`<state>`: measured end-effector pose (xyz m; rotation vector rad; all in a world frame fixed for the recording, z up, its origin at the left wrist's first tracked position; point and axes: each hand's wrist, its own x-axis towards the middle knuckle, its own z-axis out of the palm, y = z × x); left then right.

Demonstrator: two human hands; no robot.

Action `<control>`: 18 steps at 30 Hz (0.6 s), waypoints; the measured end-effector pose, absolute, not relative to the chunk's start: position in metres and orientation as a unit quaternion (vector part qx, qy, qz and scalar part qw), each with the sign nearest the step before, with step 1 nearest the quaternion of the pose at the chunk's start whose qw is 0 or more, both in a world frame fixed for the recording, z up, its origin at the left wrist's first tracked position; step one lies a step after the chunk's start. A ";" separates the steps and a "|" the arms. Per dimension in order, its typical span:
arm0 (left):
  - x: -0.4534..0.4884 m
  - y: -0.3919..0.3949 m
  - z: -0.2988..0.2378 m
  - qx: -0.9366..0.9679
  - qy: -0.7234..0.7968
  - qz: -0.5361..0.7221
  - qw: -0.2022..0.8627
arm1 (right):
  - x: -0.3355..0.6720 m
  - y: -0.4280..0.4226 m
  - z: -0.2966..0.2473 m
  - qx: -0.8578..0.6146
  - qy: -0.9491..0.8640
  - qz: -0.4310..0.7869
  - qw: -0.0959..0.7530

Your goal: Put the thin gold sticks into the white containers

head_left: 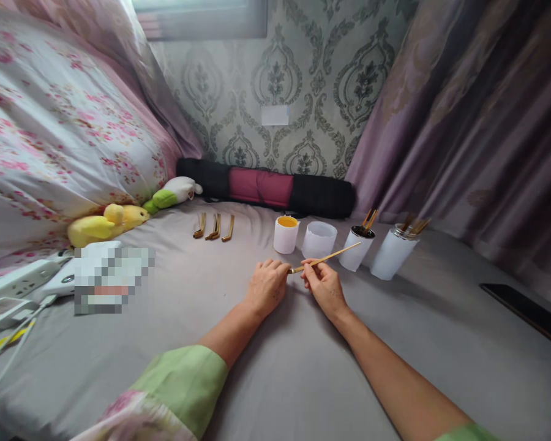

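Note:
My right hand (pixel 325 288) pinches a thin tan stick (pixel 337 253) that looks like a paintbrush, its tapered end pointing up and right. My left hand (pixel 270 286) has its fingers curled over the opposite end, near a band like a ferrule; the tip is hidden there. Just beyond the hands stand a white-wrapped cup with yellow contents (pixel 286 235) and a translucent whitish cup (pixel 319 240). Farther right, a white-wrapped cup (pixel 351 254) and a taller wrapped jar (pixel 391 254) both hold thin sticks.
Several golden-brown bent pieces (pixel 213 228) lie in small groups at the back left. Plush toys (pixel 108 225), a power strip (pixel 22 283) and cables are at the left. A black and maroon roll (pixel 261 187) lies along the wall. A dark flat object (pixel 526 312) rests far right.

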<state>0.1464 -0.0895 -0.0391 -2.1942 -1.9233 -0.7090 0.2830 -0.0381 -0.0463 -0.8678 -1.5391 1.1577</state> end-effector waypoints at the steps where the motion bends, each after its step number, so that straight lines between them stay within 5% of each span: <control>1: 0.146 -0.089 -0.040 -0.726 -0.639 -0.247 0.059 | 0.283 -0.038 -0.046 -0.360 -0.633 0.477 0.492; 18: 0.145 -0.078 -0.048 -0.582 -0.592 -0.489 -0.269 | 0.287 -0.033 -0.050 -0.399 -0.617 0.462 0.498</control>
